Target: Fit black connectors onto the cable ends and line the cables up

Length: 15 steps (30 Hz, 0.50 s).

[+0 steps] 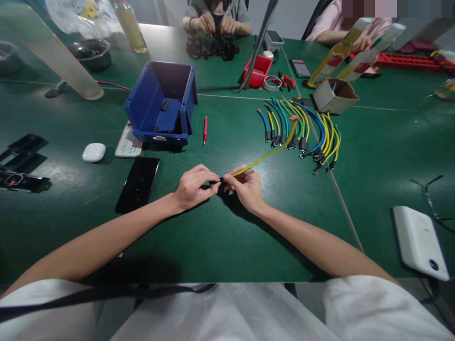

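Observation:
A yellow-green wire (263, 159) runs from my fingers up and right, its bare copper end over the bundle of cut wires. My right hand (247, 187) pinches this wire close to its near end. Between my two hands sits a small black sleeve (221, 180) at the wire's end. My left hand (195, 186) pinches the sleeve from the left; how far the wire goes into it is hidden by my fingers. Beyond my right hand lie several blue and yellow-green wires (322, 137) with black sleeves and metal lugs at their near ends.
A blue bin (156, 137) with small black pieces stands at the left, near a black phone (138, 184) and a white earbud case (94, 152). A red pen (205, 130) lies beyond my hands. Across the table are a metal pole (259, 45), bottles and two people. A white device (419, 241) is at right.

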Each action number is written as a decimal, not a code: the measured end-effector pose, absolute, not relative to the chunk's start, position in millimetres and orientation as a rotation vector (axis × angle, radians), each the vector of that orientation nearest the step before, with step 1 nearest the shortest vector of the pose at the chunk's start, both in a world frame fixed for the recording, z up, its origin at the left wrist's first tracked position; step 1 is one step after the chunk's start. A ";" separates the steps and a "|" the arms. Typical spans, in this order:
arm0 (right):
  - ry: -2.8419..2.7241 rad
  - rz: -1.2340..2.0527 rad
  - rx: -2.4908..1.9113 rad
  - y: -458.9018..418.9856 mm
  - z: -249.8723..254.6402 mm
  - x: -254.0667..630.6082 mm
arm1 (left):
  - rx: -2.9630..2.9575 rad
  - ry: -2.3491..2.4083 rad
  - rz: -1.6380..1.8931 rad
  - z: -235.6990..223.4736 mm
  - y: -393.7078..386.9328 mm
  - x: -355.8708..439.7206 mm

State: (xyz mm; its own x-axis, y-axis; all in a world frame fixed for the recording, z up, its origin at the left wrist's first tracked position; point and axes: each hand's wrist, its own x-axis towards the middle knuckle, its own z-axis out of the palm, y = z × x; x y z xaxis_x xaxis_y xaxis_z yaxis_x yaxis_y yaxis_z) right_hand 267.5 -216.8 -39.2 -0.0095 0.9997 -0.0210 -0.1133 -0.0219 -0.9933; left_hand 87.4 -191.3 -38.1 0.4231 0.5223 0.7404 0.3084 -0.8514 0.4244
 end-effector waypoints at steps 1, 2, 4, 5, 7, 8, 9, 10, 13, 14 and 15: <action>-1.120 1.286 -1.133 -216.4 -38.9 267.7 | 2.451 0.747 1.396 -37.7 -191.6 87.3; -1.121 1.292 -1.124 -216.0 -38.9 268.0 | 2.448 0.761 1.396 -37.5 -192.1 87.3; -1.129 1.313 -1.097 -215.3 -39.5 268.8 | 2.434 0.775 1.400 -37.3 -192.9 87.4; -1.133 1.326 -1.080 -215.0 -40.0 269.3 | 2.424 0.777 1.402 -37.3 -193.2 87.5; -1.126 1.341 -1.053 -215.0 -41.0 269.8 | 2.402 0.783 1.403 -37.3 -193.7 87.8; -1.114 1.341 -1.048 -215.1 -41.4 269.8 | 2.390 0.787 1.400 -37.1 -193.8 88.0; -1.097 1.335 -1.050 -215.3 -41.7 269.7 | 2.377 0.791 1.396 -36.8 -193.8 88.2; -1.079 1.326 -1.057 -215.4 -41.8 269.4 | 2.364 0.794 1.388 -36.3 -193.7 88.4; -1.043 1.304 -1.086 -214.7 -41.1 268.6 | 2.335 0.789 1.344 -34.5 -193.2 88.9; -1.034 1.298 -1.093 -214.1 -40.6 268.5 | 2.330 0.789 1.326 -34.0 -193.0 88.9; -1.025 1.292 -1.101 -213.4 -40.2 268.6 | 2.325 0.794 1.310 -33.7 -192.7 88.9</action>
